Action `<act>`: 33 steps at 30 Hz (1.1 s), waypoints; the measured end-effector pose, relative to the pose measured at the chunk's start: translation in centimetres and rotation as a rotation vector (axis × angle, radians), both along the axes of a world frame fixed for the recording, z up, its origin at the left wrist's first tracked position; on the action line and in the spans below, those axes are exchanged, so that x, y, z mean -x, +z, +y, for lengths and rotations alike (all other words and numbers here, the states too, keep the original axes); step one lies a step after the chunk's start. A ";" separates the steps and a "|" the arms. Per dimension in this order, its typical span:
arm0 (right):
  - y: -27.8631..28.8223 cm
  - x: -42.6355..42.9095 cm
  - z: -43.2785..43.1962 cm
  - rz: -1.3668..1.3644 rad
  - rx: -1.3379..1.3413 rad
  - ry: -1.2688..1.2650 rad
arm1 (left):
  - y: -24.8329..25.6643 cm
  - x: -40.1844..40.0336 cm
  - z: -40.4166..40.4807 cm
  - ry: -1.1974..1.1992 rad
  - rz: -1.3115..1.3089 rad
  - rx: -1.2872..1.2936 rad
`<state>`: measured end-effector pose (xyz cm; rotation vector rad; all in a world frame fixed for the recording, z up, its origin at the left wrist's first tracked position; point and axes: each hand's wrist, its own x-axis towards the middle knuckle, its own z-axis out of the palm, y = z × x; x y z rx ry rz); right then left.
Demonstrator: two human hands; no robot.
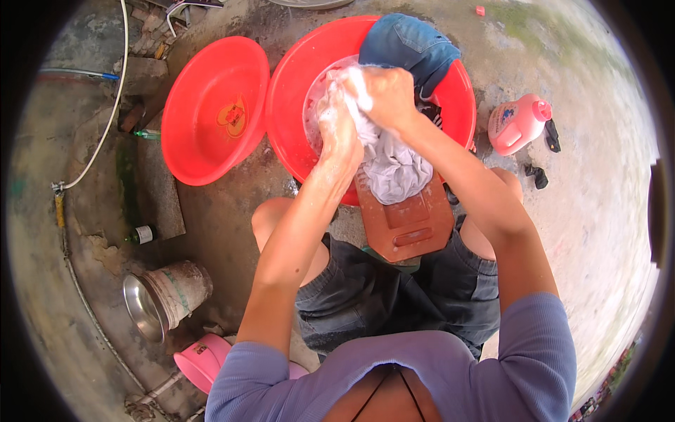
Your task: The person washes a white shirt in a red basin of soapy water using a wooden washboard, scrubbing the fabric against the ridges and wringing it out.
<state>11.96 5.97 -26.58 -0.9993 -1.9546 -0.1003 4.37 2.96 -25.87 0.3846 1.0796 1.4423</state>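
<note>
Both hands grip a soapy white cloth garment (398,166) over a large red plastic basin (295,68). My left hand (337,124) is covered in suds, its fingers closed on the cloth. Across from it, my right hand (387,92) is clenched around another part, with foam along the knuckles. The rest of the garment lies bunched on a brown plastic washboard (406,216), which leans from the basin towards my lap. Blue denim jeans (408,42) hang over the basin's far right rim. Sudsy water (312,126) shows at the left of my hands.
A second red basin (211,116) stands to the left, touching the first. On the concrete at right are a pink detergent bottle (519,124) and small black cloth pieces (537,175). A bucket topped by a metal bowl (145,308), a green bottle (141,234) and a hose (108,121) lie leftward.
</note>
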 end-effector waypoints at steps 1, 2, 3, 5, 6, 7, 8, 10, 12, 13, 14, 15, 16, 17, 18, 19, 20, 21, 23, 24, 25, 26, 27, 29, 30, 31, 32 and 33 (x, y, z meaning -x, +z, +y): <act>0.8 0.3 0.4 -0.043 0.051 -0.054 | 0.2 0.5 0.2 0.026 0.064 -0.010; 1.2 1.5 -0.5 -0.033 0.044 -0.042 | -2.9 3.1 1.1 -0.259 -0.235 -0.325; 2.1 3.8 -2.3 0.073 -0.014 0.106 | -6.8 6.9 2.1 -0.530 -0.516 -0.649; 1.5 3.1 -2.5 0.153 -0.047 0.209 | -6.5 5.5 1.9 -0.662 -0.818 -0.696; -0.1 0.3 -0.9 -0.025 0.054 0.057 | -2.2 1.5 0.6 -0.338 -0.481 -0.336; 0.1 -0.8 0.4 -0.180 0.127 -0.056 | 1.4 0.3 -0.5 -0.002 -0.095 -0.011; 1.0 -0.9 1.3 0.112 0.225 0.038 | 1.9 1.5 -0.6 -0.046 0.019 -0.036; 1.6 -1.3 1.1 0.564 0.697 0.195 | 1.9 4.4 0.2 -0.063 0.271 -0.146; 2.3 -1.7 0.4 0.681 0.855 0.225 | 1.2 5.7 0.6 -0.080 0.520 -0.235; 2.4 -2.0 0.3 0.714 0.944 0.236 | 1.1 5.8 0.6 -0.080 0.517 -0.239; 2.5 -2.2 0.3 0.747 1.032 0.247 | 1.0 5.9 0.5 -0.089 0.580 -0.242; 2.6 -2.3 0.2 0.745 1.035 0.246 | 1.0 5.9 0.3 -0.097 0.644 -0.237; 2.9 -2.5 0.1 0.802 1.114 0.334 | 1.0 5.7 0.3 -0.096 0.642 -0.235; 3.0 -2.6 0.1 0.860 1.192 0.422 | 1.0 5.5 0.3 -0.080 0.621 -0.272; 2.8 -2.7 0.0 0.860 1.193 0.424 | 1.1 5.5 0.2 -0.063 0.602 -0.311; 2.3 -2.7 -0.2 0.603 1.207 0.514 | 1.1 5.7 0.2 -0.062 0.603 -0.310; 2.1 -2.7 -0.3 0.345 1.207 0.598 | 1.0 6.2 0.3 -0.154 0.647 -0.374; 2.6 -2.9 -0.4 0.340 1.206 0.599 | 1.3 6.6 0.5 -0.244 0.686 -0.441; 3.9 -3.2 -1.0 0.550 1.294 0.700 | 1.8 7.5 0.6 -0.260 0.765 -0.513; 3.5 -4.5 -0.6 0.994 1.271 0.855 | 2.8 7.1 0.8 -0.483 0.887 -0.465; 4.0 -5.3 -0.4 1.252 1.281 0.894 | 3.6 8.0 0.8 -0.688 1.030 -0.397; 4.6 -6.0 -0.4 1.338 1.279 0.987 | 2.5 9.4 1.0 -0.824 0.976 -0.380; 5.0 -6.9 -0.5 1.425 1.273 1.063 | 3.8 9.6 0.5 -0.930 0.849 -0.368; 4.8 -8.3 0.5 1.451 1.195 1.041 | 3.0 10.8 0.4 -0.862 0.785 -0.406; 5.0 -8.5 1.0 1.412 1.255 0.941 | 3.4 11.6 0.0 -0.772 0.581 -0.340; 5.1 -8.5 1.2 1.369 1.311 0.842 | 2.1 12.0 0.0 -0.584 0.224 -0.355; 4.9 -7.9 1.2 1.337 1.269 0.637 | 1.4 12.2 -0.1 -0.542 0.113 -0.382; 4.8 -8.0 1.3 1.334 1.268 0.634 | 1.8 11.3 -0.1 -0.504 -0.009 -0.408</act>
